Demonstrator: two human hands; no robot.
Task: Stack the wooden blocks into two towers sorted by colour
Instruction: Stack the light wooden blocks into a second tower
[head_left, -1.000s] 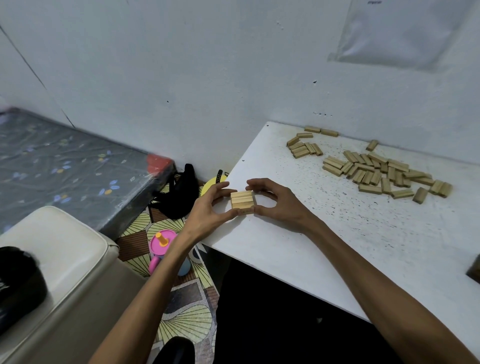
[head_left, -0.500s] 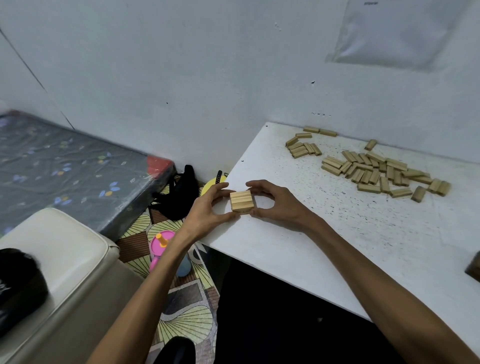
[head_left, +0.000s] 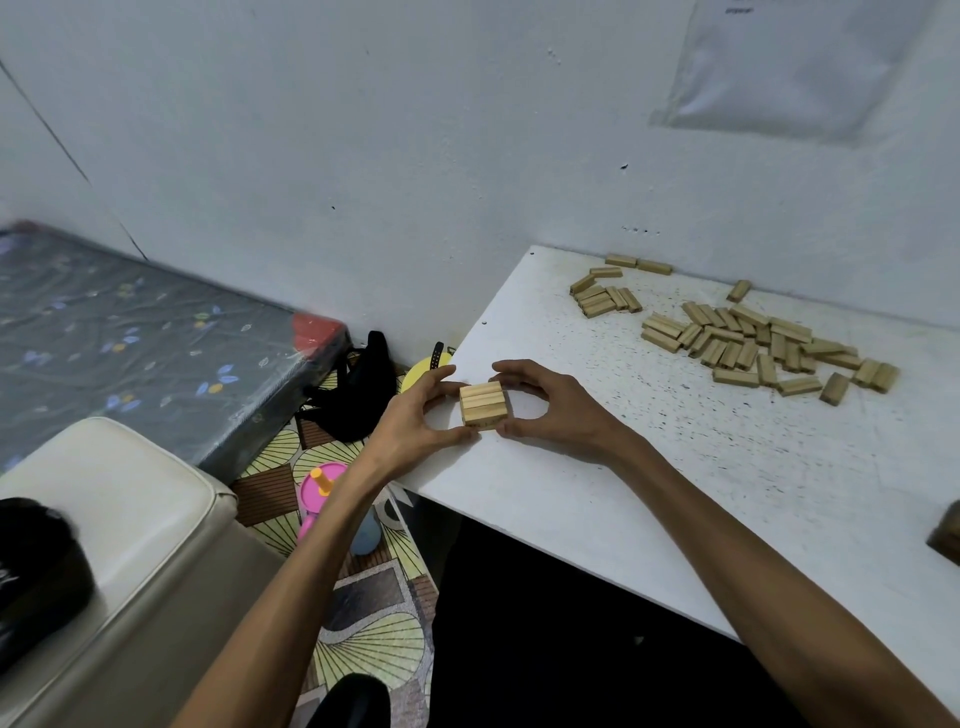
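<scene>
The short stack (head_left: 483, 405) of wooden blocks is sitting close to the near-left corner of the white table (head_left: 675, 493). The left hand (head_left: 410, 415) is curling thumb and fingers round the stack's left side. The right hand (head_left: 556, 415) is doing the same on its right side, so both are gripping it at the corners, apparently squaring it up.

The blocks are looking light, stiff and smooth, so they are likely to slide on one another under an uneven push. The safest hold is probably by the long sides of a single block, or with both hands pressing evenly on opposite faces of the stack.

Well to the right of the stack and farther back, the loose blocks (head_left: 748, 343) are lying scattered, with a smaller cluster (head_left: 605, 299) behind the stack near the wall. All are showing the same pale wood, so two colours cannot be told apart here. Nothing is lying between the stack and that heap.

Left of the stack, off the table's edge, a black bag (head_left: 358, 395) and a pink toy (head_left: 322, 483) are lying on the floor; a nudge that way could tip blocks over the edge.
</scene>
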